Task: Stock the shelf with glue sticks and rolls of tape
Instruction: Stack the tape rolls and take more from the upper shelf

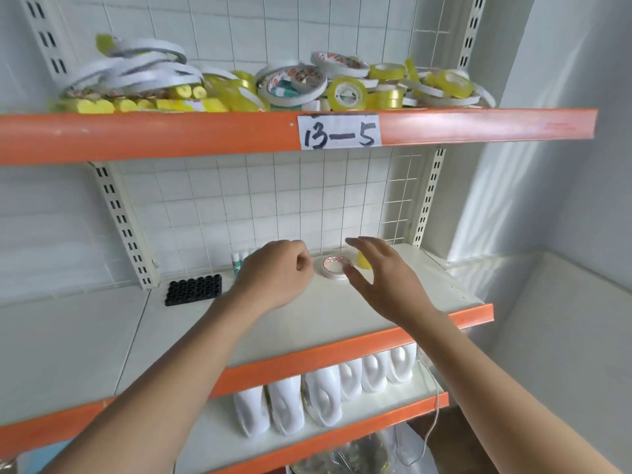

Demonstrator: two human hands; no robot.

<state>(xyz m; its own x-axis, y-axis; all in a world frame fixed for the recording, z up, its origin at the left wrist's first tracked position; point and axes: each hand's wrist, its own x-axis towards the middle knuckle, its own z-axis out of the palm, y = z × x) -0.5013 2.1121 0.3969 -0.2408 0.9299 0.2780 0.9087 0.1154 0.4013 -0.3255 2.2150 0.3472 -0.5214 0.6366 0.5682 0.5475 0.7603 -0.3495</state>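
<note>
On the middle shelf (pixel 342 313), a tape roll (pixel 333 266) lies flat between both hands; the left hand (pixel 273 275) is curled, its grasp hidden, half-covering glue sticks (pixel 236 263); the right hand (pixel 383 278) is spread, empty.

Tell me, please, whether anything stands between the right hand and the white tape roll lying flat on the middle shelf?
Nothing visible does. The right hand hovers open beside the white tape roll, its fingers spread just above it. The left hand sits on the roll's other side, not between.
</note>
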